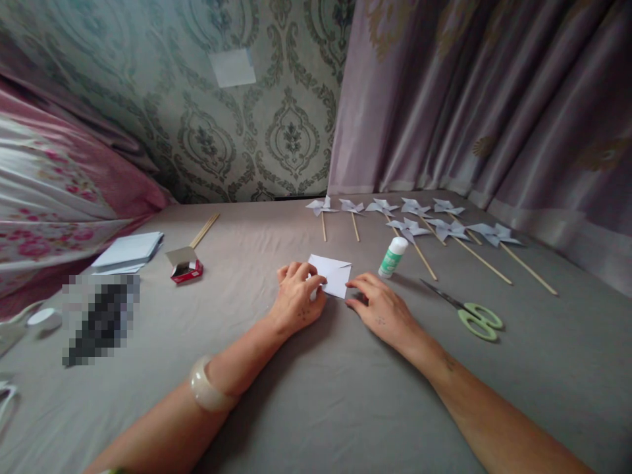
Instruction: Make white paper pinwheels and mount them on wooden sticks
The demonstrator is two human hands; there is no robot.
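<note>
One paper [337,274], best pressed flat
We close our left hand [299,295] on it, right hand [382,309] half-open alongside.

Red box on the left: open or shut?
Open: the red box's flap stands raised, exposing its dark inside; cannot tell what's in it.

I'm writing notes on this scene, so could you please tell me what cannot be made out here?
All in the head view:
White paper: lower left part hidden by the left hand.
Dark object at left: blurred by pixelation, so I cannot identify it.
Red box: contents too small and shadowed to tell.
Glue stick: label print too small to read.
Pale item at lower left: cut off by the picture's edge.
</note>
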